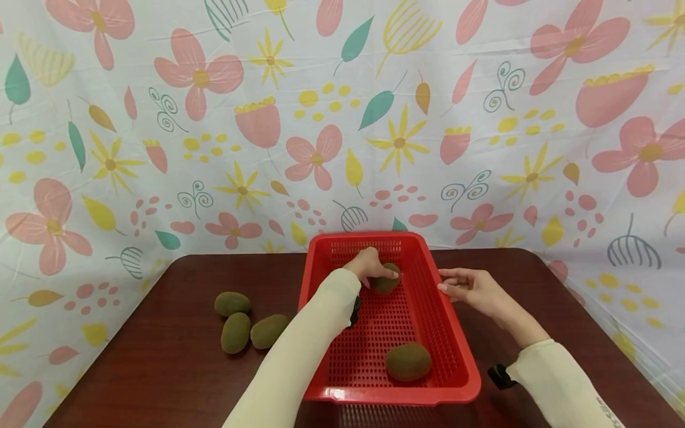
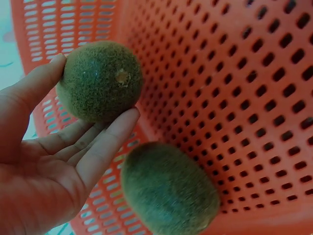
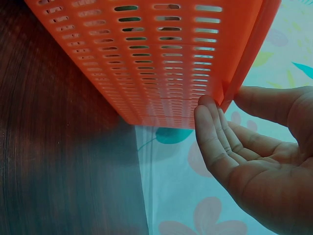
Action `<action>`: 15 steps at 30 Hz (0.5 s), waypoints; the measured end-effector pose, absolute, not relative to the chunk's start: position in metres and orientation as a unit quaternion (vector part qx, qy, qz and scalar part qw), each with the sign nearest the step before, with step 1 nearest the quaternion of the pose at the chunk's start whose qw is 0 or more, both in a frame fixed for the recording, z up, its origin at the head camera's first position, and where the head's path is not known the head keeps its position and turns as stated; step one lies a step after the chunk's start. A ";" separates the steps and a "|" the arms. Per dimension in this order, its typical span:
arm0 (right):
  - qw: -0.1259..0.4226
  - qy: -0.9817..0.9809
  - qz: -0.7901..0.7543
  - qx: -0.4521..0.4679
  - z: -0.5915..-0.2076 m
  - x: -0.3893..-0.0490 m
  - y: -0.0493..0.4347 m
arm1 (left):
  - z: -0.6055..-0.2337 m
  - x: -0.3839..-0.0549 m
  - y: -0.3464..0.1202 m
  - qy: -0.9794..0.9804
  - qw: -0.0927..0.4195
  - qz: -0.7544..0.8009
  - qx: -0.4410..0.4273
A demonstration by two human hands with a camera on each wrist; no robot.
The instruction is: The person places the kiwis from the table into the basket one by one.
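Note:
Inside the red plastic basket (image 1: 398, 395), my left hand (image 1: 368, 265) grips a brown fuzzy kiwi (image 2: 100, 81), thumb on one side and fingers on the other. Another kiwi (image 2: 168, 188) lies close to those fingers in the left wrist view. Near the basket's front wall sits a kiwi (image 1: 408, 362). My right hand (image 1: 473, 290) is at the basket's right rim. In the right wrist view its thumb (image 3: 266, 105) and fingertips (image 3: 208, 115) pinch the edge of that rim from two sides.
Three kiwis (image 1: 235, 333) lie together on the dark wooden table (image 1: 139, 351), left of the basket; my left forearm passes close beside them. A floral curtain (image 1: 342, 119) hangs right behind the table and the basket's back wall.

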State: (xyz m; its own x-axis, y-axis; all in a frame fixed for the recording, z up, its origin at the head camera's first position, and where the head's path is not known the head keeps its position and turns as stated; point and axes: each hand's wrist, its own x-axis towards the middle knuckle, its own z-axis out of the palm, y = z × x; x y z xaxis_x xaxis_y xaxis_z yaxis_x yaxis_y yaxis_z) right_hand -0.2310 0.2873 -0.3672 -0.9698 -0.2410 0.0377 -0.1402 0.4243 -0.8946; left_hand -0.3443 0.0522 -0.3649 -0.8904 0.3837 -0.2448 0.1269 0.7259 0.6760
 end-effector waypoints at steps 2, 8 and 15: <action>0.049 0.842 -0.525 -0.112 -0.367 -0.231 0.286 | -0.371 -0.343 0.054 0.912 0.192 0.334 0.141; 0.049 0.846 -0.521 -0.107 -0.368 -0.231 0.287 | -0.378 -0.340 0.058 0.915 0.191 0.328 0.136; 0.051 0.845 -0.522 -0.104 -0.367 -0.231 0.288 | -0.374 -0.338 0.054 0.913 0.196 0.326 0.147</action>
